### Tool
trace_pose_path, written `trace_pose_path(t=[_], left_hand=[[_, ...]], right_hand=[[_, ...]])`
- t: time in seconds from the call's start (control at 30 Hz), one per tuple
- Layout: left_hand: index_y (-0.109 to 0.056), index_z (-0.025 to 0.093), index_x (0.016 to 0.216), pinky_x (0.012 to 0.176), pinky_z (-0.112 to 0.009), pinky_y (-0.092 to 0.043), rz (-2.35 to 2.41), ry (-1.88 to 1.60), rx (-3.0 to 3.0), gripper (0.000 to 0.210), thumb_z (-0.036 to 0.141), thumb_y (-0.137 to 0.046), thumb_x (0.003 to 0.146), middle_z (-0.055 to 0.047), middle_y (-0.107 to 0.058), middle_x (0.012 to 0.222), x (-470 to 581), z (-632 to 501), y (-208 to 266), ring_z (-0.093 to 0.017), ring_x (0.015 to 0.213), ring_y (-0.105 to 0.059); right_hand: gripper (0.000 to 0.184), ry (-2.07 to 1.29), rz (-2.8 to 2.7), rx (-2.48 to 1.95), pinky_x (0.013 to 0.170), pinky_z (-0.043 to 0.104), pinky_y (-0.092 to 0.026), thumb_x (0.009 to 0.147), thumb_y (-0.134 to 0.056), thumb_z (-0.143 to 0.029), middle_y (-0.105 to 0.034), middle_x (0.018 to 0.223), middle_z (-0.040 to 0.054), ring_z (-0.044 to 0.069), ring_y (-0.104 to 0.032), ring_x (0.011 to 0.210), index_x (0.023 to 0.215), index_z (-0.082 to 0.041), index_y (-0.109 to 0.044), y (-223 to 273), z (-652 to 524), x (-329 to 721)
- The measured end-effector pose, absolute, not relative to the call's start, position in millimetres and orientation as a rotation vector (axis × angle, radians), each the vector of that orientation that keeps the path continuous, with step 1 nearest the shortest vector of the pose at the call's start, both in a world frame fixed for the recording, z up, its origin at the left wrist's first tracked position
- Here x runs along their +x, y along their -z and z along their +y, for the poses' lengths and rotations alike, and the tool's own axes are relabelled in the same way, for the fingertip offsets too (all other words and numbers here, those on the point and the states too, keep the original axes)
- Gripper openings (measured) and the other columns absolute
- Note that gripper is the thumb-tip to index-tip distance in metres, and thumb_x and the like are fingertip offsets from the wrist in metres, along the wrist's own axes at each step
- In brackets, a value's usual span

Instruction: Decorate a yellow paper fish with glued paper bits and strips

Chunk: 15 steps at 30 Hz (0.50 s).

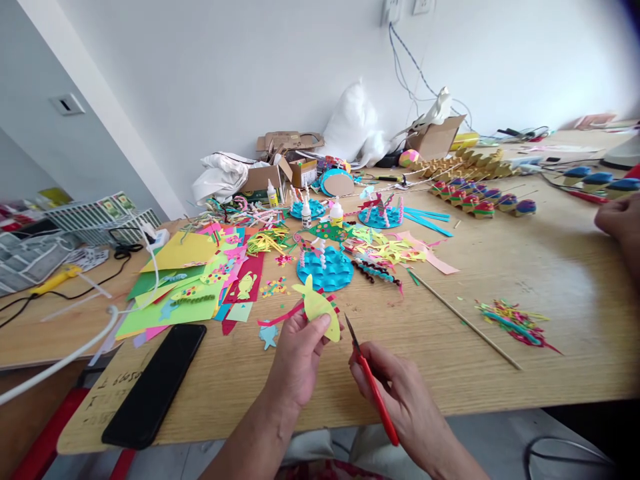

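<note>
My left hand pinches a yellow-green paper fish between thumb and fingers. Red paper strips stick out from behind the fish on both sides. Red-handled scissors are gripped in my right hand, their dark blades pointing up and to the left, close to the fish but apart from it. A small blue paper fish lies on the table just left of my left hand. Beyond the hands stands a blue scalloped disc with pink and white twisted stems on it.
Coloured paper sheets and a black phone lie at the left. A wooden stick and paper scraps lie at the right. Glue bottles stand farther back. Another person's hand rests at the right edge.
</note>
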<state>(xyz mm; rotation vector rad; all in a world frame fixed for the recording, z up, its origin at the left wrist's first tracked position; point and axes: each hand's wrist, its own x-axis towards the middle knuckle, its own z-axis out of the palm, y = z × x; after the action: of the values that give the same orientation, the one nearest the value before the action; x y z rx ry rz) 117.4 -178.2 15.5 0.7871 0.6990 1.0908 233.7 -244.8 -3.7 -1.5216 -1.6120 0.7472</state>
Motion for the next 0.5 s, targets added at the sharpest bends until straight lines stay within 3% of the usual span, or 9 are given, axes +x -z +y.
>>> trace_pose_path(t=[0.5], left_hand=[[-0.06, 0.015, 0.075, 0.057, -0.019, -0.039, 0.761, -1.074, 0.768, 0.022, 0.025, -0.069, 0.057, 0.002, -0.057, 0.063, 119.4, -178.5, -7.4, -0.008, 0.057, -0.05]], right_hand=[[0.033, -0.907, -1.553, -1.529, 0.045, 0.021, -0.027, 0.083, -0.037, -0.041, -0.036, 0.051, -0.0052, 0.009, -0.035, 0.048, 0.058, -0.019, -0.04, 7.6, -242.8, 232.1]])
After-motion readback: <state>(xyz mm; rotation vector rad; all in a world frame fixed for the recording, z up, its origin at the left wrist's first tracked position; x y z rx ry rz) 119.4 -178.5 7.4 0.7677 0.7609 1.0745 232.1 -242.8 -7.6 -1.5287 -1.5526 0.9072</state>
